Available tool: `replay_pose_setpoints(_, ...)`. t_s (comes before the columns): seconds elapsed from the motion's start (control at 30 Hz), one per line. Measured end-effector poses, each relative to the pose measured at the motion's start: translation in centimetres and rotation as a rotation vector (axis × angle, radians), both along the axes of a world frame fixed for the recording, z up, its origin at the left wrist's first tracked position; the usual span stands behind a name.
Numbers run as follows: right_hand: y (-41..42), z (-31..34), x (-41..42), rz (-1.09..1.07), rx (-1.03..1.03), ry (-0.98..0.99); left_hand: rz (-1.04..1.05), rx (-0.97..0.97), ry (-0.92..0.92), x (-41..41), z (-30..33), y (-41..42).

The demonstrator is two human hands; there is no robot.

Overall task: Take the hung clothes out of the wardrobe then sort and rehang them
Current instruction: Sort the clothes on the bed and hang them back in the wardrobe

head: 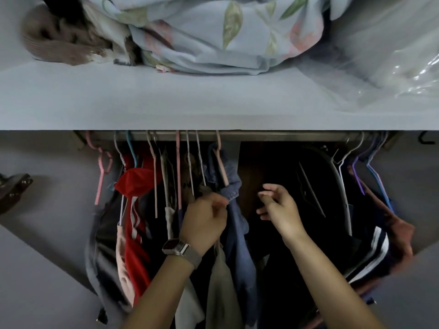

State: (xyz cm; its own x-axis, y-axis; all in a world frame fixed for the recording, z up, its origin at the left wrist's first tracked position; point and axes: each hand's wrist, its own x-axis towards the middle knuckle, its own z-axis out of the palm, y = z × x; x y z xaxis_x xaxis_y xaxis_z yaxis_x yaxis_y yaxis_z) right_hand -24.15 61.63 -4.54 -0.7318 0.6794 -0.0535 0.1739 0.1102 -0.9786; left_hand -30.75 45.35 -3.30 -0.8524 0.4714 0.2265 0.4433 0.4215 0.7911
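Observation:
Several clothes hang on a metal rail [273,135] inside the wardrobe. On the left hang a red garment [135,181] and a blue denim garment [234,233] on a pink hanger [222,167]. Dark clothes [308,210] and a navy piece with white stripes [377,248] hang on the right. My left hand [204,222], with a watch on its wrist, grips the fabric at the shoulder of the denim garment. My right hand [279,207] hovers in the gap beside it, fingers loosely curled and holding nothing.
A white shelf [166,105] runs above the rail, carrying a floral blue quilt [213,36], a brown knitted item [54,41] and a clear plastic bag [403,70]. An empty pink hanger [103,169] hangs at far left. White wardrobe walls close both sides.

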Motion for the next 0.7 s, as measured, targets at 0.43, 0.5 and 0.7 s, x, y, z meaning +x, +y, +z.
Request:
replay_pose_setpoints(0.43,2.5,-2.1,18.3,-0.120,0.272,-0.438,-0.557,-0.360,0.070,7.5,-2.1,9.0)
replay_pose_setpoints(0.5,1.6,-2.8,21.3,-0.206,0.280,-0.476,-0.637,-0.375,0.065,8.5,-2.6,9.5)
replay_pose_setpoints(0.7,-4.1,-5.2,29.4,-0.511,0.178,-0.503,-0.835,-0.356,0.052,12.7,-3.5,9.6)
